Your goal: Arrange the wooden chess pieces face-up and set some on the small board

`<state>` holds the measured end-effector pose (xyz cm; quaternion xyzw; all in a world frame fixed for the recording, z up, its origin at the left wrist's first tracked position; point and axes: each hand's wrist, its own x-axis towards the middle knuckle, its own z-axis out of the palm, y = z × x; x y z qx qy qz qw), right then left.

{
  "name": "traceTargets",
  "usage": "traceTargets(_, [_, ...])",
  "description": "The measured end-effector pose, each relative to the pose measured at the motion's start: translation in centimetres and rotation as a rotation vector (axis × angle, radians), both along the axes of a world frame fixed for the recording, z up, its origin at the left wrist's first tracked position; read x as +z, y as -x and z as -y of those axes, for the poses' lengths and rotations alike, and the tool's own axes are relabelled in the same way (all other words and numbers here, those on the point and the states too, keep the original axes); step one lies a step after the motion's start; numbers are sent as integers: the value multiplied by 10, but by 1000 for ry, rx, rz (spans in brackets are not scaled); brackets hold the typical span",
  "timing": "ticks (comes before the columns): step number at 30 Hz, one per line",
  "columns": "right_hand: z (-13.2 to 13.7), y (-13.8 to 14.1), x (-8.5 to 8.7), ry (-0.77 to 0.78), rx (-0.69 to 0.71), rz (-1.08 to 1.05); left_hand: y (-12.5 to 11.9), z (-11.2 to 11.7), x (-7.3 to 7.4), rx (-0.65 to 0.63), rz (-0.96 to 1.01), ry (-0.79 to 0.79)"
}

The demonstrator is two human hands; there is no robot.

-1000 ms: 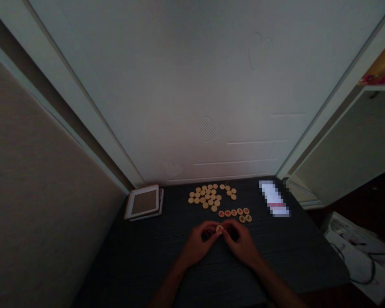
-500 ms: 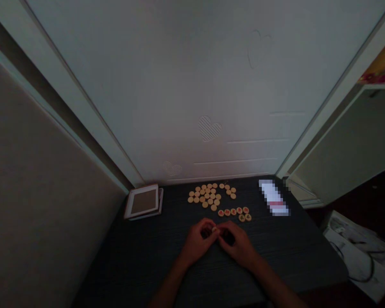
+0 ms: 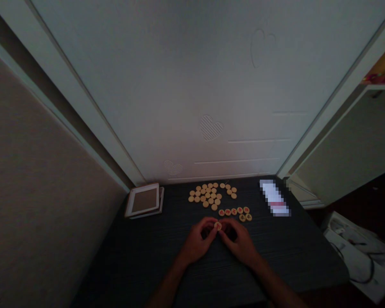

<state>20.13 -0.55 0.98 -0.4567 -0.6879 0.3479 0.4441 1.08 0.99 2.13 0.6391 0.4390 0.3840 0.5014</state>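
Between the fingertips of my left hand and my right hand is a round wooden xiangqi piece, its red-marked face turned toward me. Both hands are closed in a pinch on it, just above the front part of the dark table. Beyond them lies a row of red-marked xiangqi pieces, with two dark-marked pieces below its right end. Farther back, several blank-side-up pieces lie in a loose cluster, and a smaller group sits to their right.
The dark table stands against a white panel with embossed hearts. At the back left lie stacked frame-like trays. A pixelated bright rectangle is at the right. A white box stands beyond the table's right edge.
The piece in my fingers has turned so that its red-marked face now shows; before, it was mostly hidden. My hands stay in nearly the same place. The laid-out pieces have not moved.
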Motion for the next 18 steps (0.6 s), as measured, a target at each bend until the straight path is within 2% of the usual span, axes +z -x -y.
traceTargets(8, [-1,-1,0,5,-29,-8,-1,1,0,-16,-59,-13])
traceTargets(14, [-3,0,-4,104,-63,-11,0,2,-3,-65,-169,-59])
traceTargets(18, [-4,-1,-5,105,-85,9,0,3,-2,-52,-180,-66])
